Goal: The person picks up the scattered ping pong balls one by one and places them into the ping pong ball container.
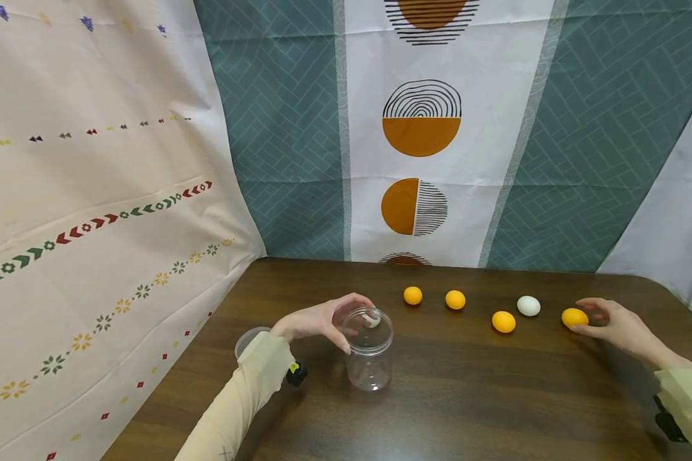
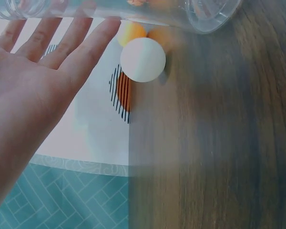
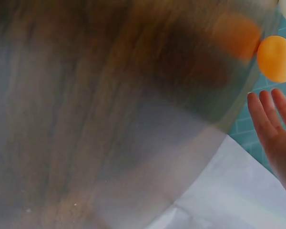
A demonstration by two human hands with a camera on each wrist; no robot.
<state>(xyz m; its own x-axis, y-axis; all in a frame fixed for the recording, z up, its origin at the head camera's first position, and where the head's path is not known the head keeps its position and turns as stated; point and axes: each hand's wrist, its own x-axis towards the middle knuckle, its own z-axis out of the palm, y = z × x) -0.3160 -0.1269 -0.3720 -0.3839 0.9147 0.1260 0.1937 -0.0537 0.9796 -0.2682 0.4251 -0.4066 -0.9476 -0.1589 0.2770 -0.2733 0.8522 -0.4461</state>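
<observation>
My left hand (image 1: 334, 320) curves round the upper part of a clear plastic jar (image 1: 370, 371), thumb at the front of its rim, fingers behind. The jar stands upright and uncovered on the table. Just beyond it lies a white ball (image 2: 143, 59), seen through the jar wall in the head view. At the far right, my right hand (image 1: 619, 326) has its fingers and thumb spread about an orange ball (image 1: 574, 318) resting on the table. In the right wrist view the extended fingertips are close beside that orange ball (image 3: 276, 59).
Along the table's back part lie three more orange balls (image 1: 503, 322) and another white ball (image 1: 528, 306). A round clear lid (image 1: 243, 342) is partly hidden behind my left forearm. Patterned cloths (image 1: 288, 128) hang along the table's back and left edges.
</observation>
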